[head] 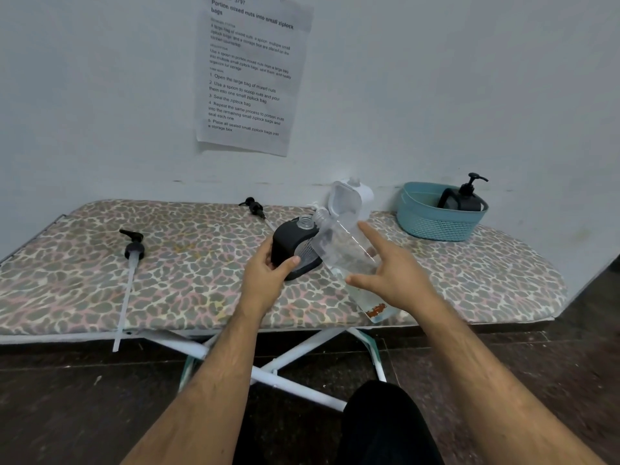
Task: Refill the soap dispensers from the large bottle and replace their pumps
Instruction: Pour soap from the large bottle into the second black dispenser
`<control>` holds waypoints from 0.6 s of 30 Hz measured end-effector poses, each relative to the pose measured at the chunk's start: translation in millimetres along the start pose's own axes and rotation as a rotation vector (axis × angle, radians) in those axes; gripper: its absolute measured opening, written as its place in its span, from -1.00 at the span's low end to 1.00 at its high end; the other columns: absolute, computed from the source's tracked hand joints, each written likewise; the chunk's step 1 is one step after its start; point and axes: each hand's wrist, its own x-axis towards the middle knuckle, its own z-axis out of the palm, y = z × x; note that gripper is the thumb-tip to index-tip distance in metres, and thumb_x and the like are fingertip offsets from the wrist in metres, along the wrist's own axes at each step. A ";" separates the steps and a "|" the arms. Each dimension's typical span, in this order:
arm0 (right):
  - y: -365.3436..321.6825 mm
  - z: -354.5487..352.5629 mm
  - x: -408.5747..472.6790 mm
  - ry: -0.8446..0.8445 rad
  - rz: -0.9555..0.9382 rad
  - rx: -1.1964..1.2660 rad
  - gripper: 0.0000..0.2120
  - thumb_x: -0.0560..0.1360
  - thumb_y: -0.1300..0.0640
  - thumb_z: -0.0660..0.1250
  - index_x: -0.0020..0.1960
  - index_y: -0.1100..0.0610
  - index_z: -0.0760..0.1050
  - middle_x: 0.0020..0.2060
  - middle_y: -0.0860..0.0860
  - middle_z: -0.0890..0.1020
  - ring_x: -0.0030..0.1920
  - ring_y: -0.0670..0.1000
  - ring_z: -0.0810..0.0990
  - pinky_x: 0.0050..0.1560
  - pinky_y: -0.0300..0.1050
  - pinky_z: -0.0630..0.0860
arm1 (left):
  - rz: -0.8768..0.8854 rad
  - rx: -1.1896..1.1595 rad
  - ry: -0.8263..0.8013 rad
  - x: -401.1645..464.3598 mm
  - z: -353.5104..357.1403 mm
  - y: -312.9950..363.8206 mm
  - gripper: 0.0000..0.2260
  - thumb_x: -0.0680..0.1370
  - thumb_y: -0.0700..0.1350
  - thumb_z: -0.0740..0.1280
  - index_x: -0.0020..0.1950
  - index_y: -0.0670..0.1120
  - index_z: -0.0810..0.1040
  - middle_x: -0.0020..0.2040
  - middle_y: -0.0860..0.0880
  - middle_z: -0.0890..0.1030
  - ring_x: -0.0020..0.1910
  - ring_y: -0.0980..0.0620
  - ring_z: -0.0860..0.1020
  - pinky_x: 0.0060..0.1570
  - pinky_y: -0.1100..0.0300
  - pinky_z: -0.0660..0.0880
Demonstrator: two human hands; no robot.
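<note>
Surface: ironing board [100, 290] with leopard-print cover, pushed against a white wall; it keeps its own name here.

Far left on the board: a black pump [133, 249] lying flat, its long clear dip tube running toward the near edge and overhanging it. Further back, nearer centre, a second black pump [252, 207] also lying loose on the cover.

Centre: a black soap dispenser [295, 250] stands upright, neck open, no pump fitted. The left hand [268, 280] grips its near-left side, thumb across the front face, fingers wrapped round the body.

Immediately right: a large clear bottle [342, 250], tilted, its mouth just above and beside the dispenser's open neck (whether the two rims touch cannot be told). The bottle looks almost empty; a red-printed label shows near its base. The right hand [392, 280] holds it from the right, thumb underneath, index finger stretched out along the upper side, remaining fingers behind the bottle.

Behind the bottle, against the wall: a white dispenser-like container [364, 191], partly hidden.

Far right: a teal basket [436, 226] on the board, containing a black dispenser with pump [464, 199] fitted.

On the wall above: a printed sheet [251, 72].
</note>
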 end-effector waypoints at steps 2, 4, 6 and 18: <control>-1.9 -1.7 3.1 -0.002 0.006 -0.036 -0.08 0.37 -0.19 0.49 0.56 -0.27 0.02 0.25 -0.06 0.52 -0.09 -0.13 0.52 -0.03 -0.07 0.53 | 0.008 0.000 0.001 -0.9 0.0 1.7 -0.52 0.51 -0.22 0.44 0.38 0.10 0.43 0.11 0.24 0.57 0.06 0.39 0.55 0.04 0.43 0.51; -3.9 -3.3 6.3 -0.009 0.012 -0.073 -0.08 0.37 -0.20 0.48 0.56 -0.26 0.02 0.23 -0.04 0.53 -0.12 -0.12 0.53 -0.07 -0.09 0.50 | 0.014 0.000 0.002 -1.6 0.0 2.6 -0.52 0.52 -0.23 0.43 0.35 0.13 0.43 0.10 0.27 0.56 0.03 0.44 0.55 -0.03 0.47 0.50; -5.8 -5.4 9.0 -0.022 0.018 -0.103 -0.08 0.37 -0.21 0.48 0.57 -0.26 0.01 0.23 -0.02 0.54 -0.08 -0.10 0.53 -0.08 -0.09 0.50 | 0.016 0.001 -0.002 -1.8 -0.2 3.1 -0.51 0.52 -0.23 0.43 0.38 0.10 0.43 0.10 0.27 0.56 0.03 0.45 0.54 -0.04 0.48 0.49; -18.9 -20.0 14.9 -0.044 0.011 -0.253 -0.07 0.38 -0.23 0.47 0.57 -0.26 -0.02 0.23 -0.04 0.55 -0.06 -0.06 0.57 -0.13 -0.09 0.55 | 0.012 0.009 -0.009 -2.4 -2.2 2.4 -0.51 0.52 -0.21 0.43 0.39 0.12 0.43 0.12 0.29 0.57 0.06 0.41 0.55 0.00 0.45 0.51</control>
